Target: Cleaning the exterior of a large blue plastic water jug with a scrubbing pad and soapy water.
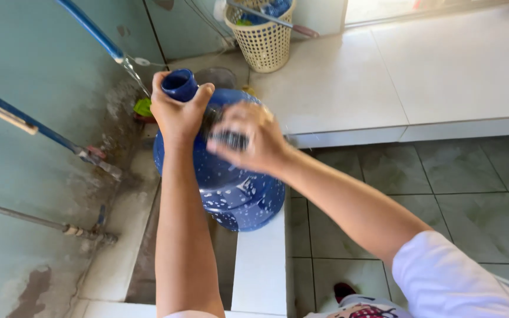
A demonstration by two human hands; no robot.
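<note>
we count one large blue translucent plastic water jug [231,194], one cream perforated plastic basket [263,41], three pipes on the left wall, two hands. the jug sits on the white tiled ledge [260,265] at the edge of a wet wash trough [142,247], soap flecks on its lower body. its long axis runs roughly upright, tilted a little, neck and open mouth pointing up and away from us toward the wall. our left hand [178,115] is clamped round the jug's neck just under the mouth, arm straight, reaching up from below. our right hand [248,138] is pressed on the jug's shoulder, fingers curled over a dark blurred object; we cannot tell what it is or how tight the grip is. right forearm comes in diagonally from the lower right, white sleeve at the elbow. basket stands well apart on the raised white tile floor [443,70].
</note>
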